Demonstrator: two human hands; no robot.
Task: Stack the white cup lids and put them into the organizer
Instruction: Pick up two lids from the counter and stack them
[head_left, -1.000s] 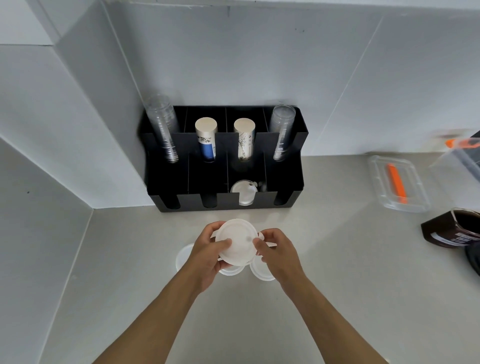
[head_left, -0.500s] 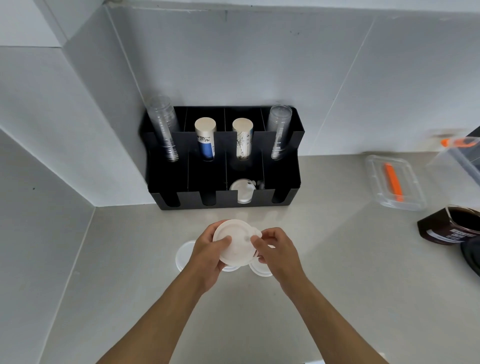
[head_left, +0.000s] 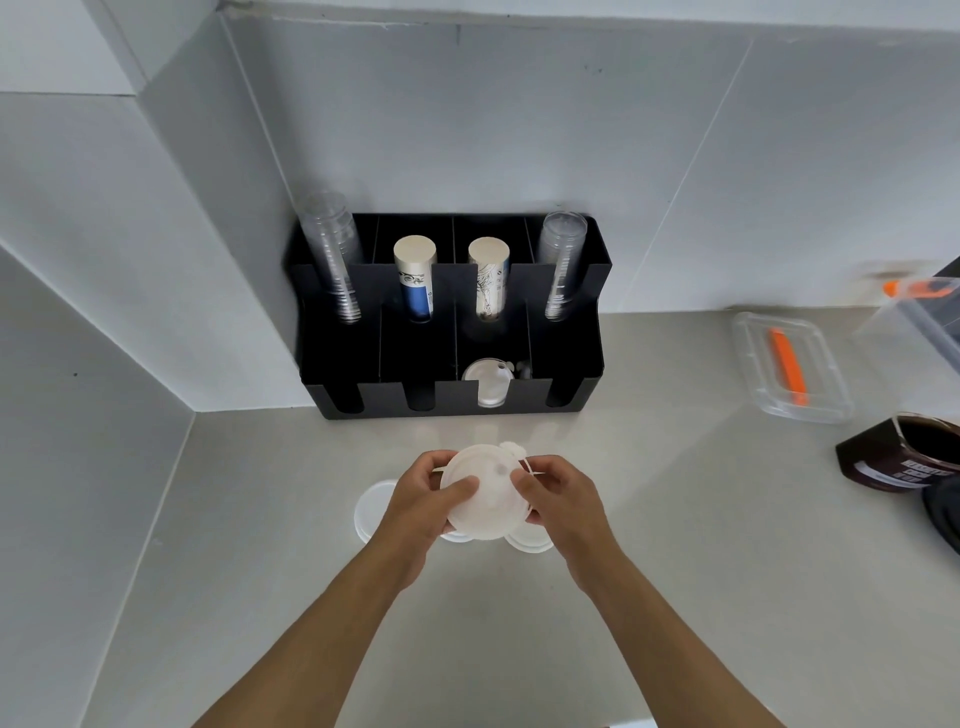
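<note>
Left hand (head_left: 415, 501): closed on the near-left rim of the lid stack (head_left: 485, 491), thumb pressed on top.
Right hand (head_left: 558, 496): pinching the stack's right rim, thumb on top.
Loose lids (head_left: 371, 512): on the counter (head_left: 675, 519) under and just beside my fingers, not yet gathered.
Organizer (head_left: 566, 395): beyond my fingertips, against the wall; lids already sit in one front slot (head_left: 488, 384).
Risk: the small tab at the stack's far edge may snag; uneven thumb pressure could fan the stack apart.
Risk: lowering the stack onto the loose lids off-centre could skid them away.

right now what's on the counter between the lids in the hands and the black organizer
Nothing: in the head view, bare grey counter separates the held white cup lids from the black organizer.
</note>
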